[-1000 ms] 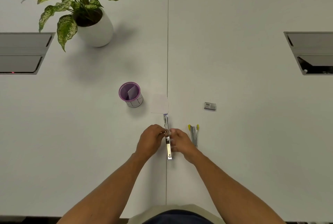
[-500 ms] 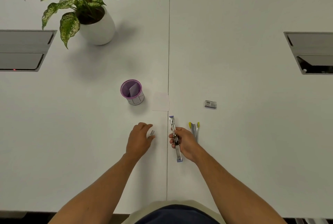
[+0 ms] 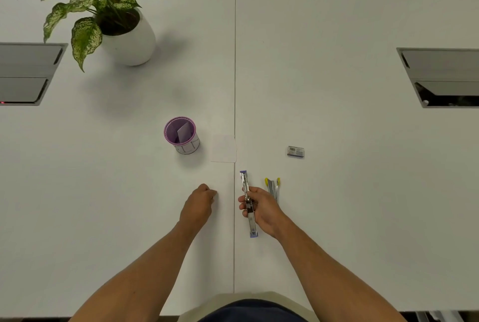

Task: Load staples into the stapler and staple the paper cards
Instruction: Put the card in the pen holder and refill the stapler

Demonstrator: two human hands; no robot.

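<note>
My right hand (image 3: 261, 209) grips the middle of a silver stapler (image 3: 249, 203) with purple ends, swung out long and flat just right of the table seam. My left hand (image 3: 199, 203) rests on the table left of the seam. Its fingers are curled, and its fingertips pinch a small grey staple strip that is almost hidden. A white paper card (image 3: 224, 148) lies flat beyond the stapler. A small grey staple box (image 3: 295, 151) sits to the right. Beside my right hand lie thin metal strips with yellow tips (image 3: 272, 187).
A purple-rimmed cup (image 3: 181, 135) holding a card stands left of the paper card. A potted plant (image 3: 129, 41) is at the far left. Recessed cable hatches sit in the table at the left edge (image 3: 26, 74) and right edge (image 3: 440, 78).
My left hand has let go of the stapler and moved left onto the table. My right hand has shifted the stapler slightly right and keeps hold of it.
</note>
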